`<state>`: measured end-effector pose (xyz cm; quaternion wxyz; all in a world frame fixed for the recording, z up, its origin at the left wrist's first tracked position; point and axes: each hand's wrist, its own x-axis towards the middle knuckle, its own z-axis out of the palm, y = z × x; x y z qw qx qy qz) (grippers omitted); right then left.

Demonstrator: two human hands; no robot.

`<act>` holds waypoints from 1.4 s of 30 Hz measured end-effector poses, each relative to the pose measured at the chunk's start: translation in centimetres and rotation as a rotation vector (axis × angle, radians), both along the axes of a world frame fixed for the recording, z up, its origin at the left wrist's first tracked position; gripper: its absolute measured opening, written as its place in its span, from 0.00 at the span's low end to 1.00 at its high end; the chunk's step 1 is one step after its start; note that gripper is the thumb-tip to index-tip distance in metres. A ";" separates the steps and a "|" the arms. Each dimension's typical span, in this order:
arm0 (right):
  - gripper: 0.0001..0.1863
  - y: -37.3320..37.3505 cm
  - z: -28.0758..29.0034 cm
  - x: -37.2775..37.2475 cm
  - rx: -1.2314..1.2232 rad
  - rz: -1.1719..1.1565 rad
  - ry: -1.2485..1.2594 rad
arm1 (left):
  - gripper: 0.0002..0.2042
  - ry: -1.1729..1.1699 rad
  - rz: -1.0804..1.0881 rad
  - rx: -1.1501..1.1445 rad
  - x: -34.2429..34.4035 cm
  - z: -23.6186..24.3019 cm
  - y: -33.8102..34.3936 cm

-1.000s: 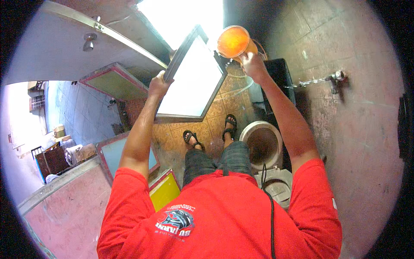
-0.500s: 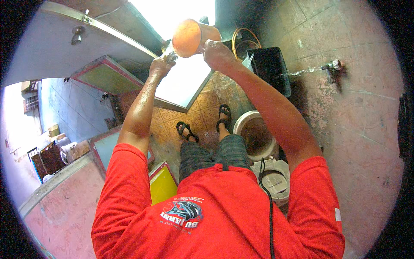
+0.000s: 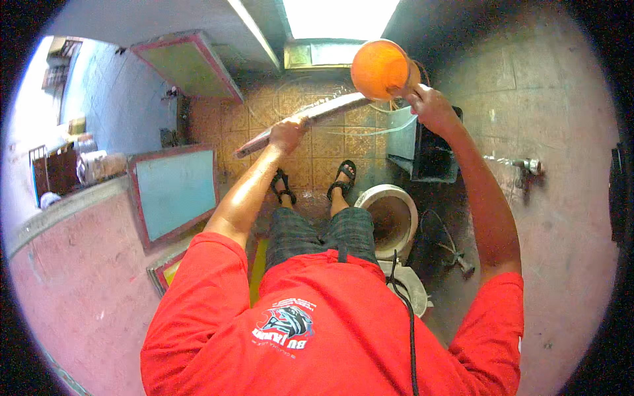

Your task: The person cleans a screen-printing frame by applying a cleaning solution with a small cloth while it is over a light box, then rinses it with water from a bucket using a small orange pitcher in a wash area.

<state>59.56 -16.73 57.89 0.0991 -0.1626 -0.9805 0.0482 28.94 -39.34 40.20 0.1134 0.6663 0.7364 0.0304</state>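
Observation:
My left hand (image 3: 288, 136) grips the wet rim of a screen frame (image 3: 323, 112), which is turned almost edge-on and slants up to the right. My right hand (image 3: 428, 105) is closed on the handle of an orange plastic dipper (image 3: 378, 68), held over the frame's upper right end. Some water spray shows along the frame. Just right of and below the dipper is a black tub (image 3: 436, 158), with water running toward it from a wall tap (image 3: 531, 167).
More framed screens lean at the left: a pale blue one (image 3: 173, 197), a green pink-edged one (image 3: 175, 63) and yellow ones (image 3: 172, 270). A low pink wall (image 3: 72, 257) is at the left. A round white container (image 3: 386, 221) is by my right foot on the tiled floor (image 3: 297, 168).
The frame has turned from showing its white face to nearly edge-on. My left hand has moved right and down. The dipper moved left across the frame, then back right.

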 end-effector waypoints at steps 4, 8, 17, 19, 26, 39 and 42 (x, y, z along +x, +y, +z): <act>0.11 -2.3 -0.2 -0.2 -0.393 -0.303 -0.237 | 0.08 0.073 -0.062 -0.056 2.6 0.3 -2.6; 0.13 -4.3 -2.0 -2.3 -0.326 -0.277 -0.620 | 0.13 -0.006 -0.091 0.025 3.1 -2.4 -4.8; 0.14 -11.3 -8.2 -7.5 -0.071 0.032 -0.363 | 0.09 -0.232 -0.030 0.038 4.7 -4.2 -7.4; 0.14 -13.2 -5.6 -10.7 -0.138 -0.029 -0.616 | 0.08 -0.365 0.071 -0.145 4.8 -3.1 -6.8; 0.12 -13.7 -5.1 -10.2 -0.098 -0.119 -0.675 | 0.07 -0.087 0.002 -0.120 5.1 -4.4 -6.3; 0.15 -6.4 -5.1 12.4 -0.813 -1.198 0.262 | 0.16 -0.067 0.020 -0.267 -2.2 0.0 -1.7; 0.14 -7.0 -3.9 16.8 -1.046 -1.297 0.571 | 0.19 -0.236 0.129 -0.124 -4.9 3.2 -1.9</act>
